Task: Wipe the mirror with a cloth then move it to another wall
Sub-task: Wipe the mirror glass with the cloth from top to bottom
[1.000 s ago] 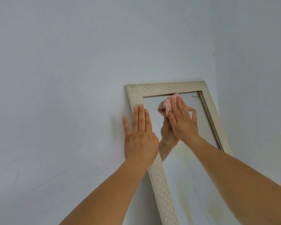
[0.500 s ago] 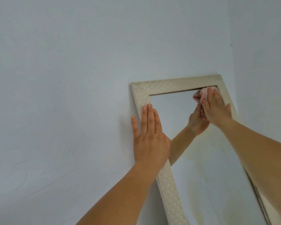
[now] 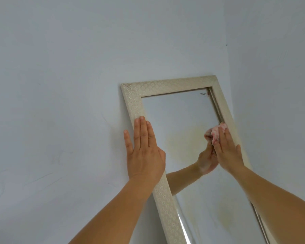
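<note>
A tall mirror (image 3: 167,88) in a cream patterned frame leans against the pale wall near a corner. My left hand (image 3: 145,148) lies flat with straight fingers on the frame's left rail, partly on the wall. My right hand (image 3: 228,150) presses a small pink cloth (image 3: 217,132) against the glass close to the right rail, about a third of the way down. The cloth bunches out above my fingertips. The glass reflects my right hand and forearm.
The pale wall (image 3: 60,85) fills the left and top. A second wall (image 3: 271,85) meets it just right of the mirror, forming a corner. A small dark mark (image 3: 203,94) sits at the glass's top right corner. Yellowish smears show on the glass.
My right hand and the cloth slid from the glass's top left to its top right corner, then down along the right rail. My left hand stayed flat on the left rail.
</note>
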A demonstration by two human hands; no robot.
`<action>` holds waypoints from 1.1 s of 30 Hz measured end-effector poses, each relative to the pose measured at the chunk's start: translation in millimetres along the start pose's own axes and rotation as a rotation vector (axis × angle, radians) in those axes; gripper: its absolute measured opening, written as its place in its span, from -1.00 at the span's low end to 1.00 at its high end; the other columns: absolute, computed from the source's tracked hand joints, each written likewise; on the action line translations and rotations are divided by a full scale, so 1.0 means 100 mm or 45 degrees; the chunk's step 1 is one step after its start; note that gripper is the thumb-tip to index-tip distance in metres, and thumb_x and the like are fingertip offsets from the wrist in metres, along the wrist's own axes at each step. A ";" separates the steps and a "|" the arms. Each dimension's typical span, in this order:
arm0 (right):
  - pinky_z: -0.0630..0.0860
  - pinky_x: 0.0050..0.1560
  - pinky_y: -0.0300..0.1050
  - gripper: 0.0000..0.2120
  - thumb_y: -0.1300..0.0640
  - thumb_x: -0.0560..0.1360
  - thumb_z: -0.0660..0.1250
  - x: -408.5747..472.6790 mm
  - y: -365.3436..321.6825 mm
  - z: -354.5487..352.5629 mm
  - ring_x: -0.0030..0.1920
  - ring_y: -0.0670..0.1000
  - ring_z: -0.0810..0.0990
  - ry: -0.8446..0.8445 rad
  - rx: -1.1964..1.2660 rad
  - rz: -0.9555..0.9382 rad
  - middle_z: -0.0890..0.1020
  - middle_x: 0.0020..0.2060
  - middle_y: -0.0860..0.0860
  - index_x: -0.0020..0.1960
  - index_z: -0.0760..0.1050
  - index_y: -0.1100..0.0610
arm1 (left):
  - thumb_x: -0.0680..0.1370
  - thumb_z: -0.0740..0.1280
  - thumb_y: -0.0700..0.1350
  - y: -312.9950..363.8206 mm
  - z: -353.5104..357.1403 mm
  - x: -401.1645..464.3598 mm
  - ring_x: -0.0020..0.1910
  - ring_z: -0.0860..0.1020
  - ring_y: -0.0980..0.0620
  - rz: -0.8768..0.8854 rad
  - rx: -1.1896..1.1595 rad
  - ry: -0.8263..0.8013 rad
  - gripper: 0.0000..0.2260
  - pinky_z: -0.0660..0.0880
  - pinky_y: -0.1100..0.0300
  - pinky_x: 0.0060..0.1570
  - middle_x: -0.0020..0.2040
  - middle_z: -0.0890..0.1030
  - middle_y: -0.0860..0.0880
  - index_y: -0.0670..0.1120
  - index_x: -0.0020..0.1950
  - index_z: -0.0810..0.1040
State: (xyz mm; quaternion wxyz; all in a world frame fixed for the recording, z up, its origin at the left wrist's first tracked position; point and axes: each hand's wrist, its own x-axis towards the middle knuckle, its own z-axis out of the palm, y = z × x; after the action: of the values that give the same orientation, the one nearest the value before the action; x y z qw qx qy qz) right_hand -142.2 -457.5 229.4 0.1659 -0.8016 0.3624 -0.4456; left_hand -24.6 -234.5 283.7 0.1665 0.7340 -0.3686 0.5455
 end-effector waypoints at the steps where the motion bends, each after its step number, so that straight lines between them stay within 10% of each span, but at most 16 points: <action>1: -0.14 0.48 0.09 -0.49 0.00 0.64 -0.13 -0.12 0.08 0.07 0.53 -0.12 -0.19 0.000 -0.002 0.036 -0.17 0.55 -0.10 0.53 -0.24 -0.02 | 0.48 -0.04 -0.06 0.01 0.00 -0.02 0.51 0.06 -0.13 -0.007 -0.011 -0.007 -0.40 -0.09 -0.15 0.44 0.51 0.16 -0.24 -0.30 0.48 0.15; 13: -0.02 0.47 0.22 -0.28 -0.23 0.47 -0.18 0.03 -0.45 0.10 0.49 0.20 0.05 0.135 0.366 0.230 0.12 0.48 0.24 0.47 0.16 0.18 | 0.48 -0.02 -0.07 0.06 -0.05 -0.16 0.51 0.09 -0.13 -0.009 -0.022 -0.059 -0.40 -0.06 -0.16 0.43 0.51 0.16 -0.24 -0.30 0.48 0.17; 20: -0.12 0.48 0.27 -0.48 -0.14 0.62 -0.14 0.39 -1.20 -0.21 0.54 0.12 -0.23 0.000 0.452 0.088 -0.18 0.55 0.05 0.54 -0.13 -0.06 | 0.51 -0.08 -0.04 0.02 -0.06 -0.18 0.51 0.07 -0.14 0.026 0.011 -0.089 -0.41 0.00 -0.19 0.42 0.52 0.15 -0.24 -0.30 0.48 0.13; 27: -0.17 0.51 0.11 -0.49 0.01 0.64 -0.06 -0.20 -0.86 0.20 0.54 0.10 -0.23 0.131 0.226 -0.020 -0.17 0.55 0.08 0.55 -0.10 0.01 | 0.50 -0.07 -0.03 0.06 -0.07 -0.18 0.52 0.02 -0.11 -0.002 0.023 -0.117 -0.41 -0.15 -0.13 0.43 0.52 0.04 -0.21 -0.27 0.49 0.08; 33: 0.02 0.49 0.14 -0.49 0.01 0.63 -0.03 -0.82 -0.17 0.51 0.55 0.09 -0.13 0.149 0.293 0.339 -0.06 0.55 0.09 0.55 -0.03 0.03 | 0.51 -0.16 -0.01 0.05 -0.10 -0.21 0.53 -0.05 -0.11 0.007 -0.010 -0.164 -0.40 -0.23 -0.13 0.43 0.52 -0.06 -0.19 -0.26 0.50 -0.01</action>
State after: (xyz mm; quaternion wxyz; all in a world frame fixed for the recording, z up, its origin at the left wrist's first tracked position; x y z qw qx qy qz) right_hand -120.3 -389.0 162.7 0.2926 -0.6949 0.4211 -0.5042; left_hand -37.5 -223.9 266.5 0.1438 0.7660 -0.3828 0.4960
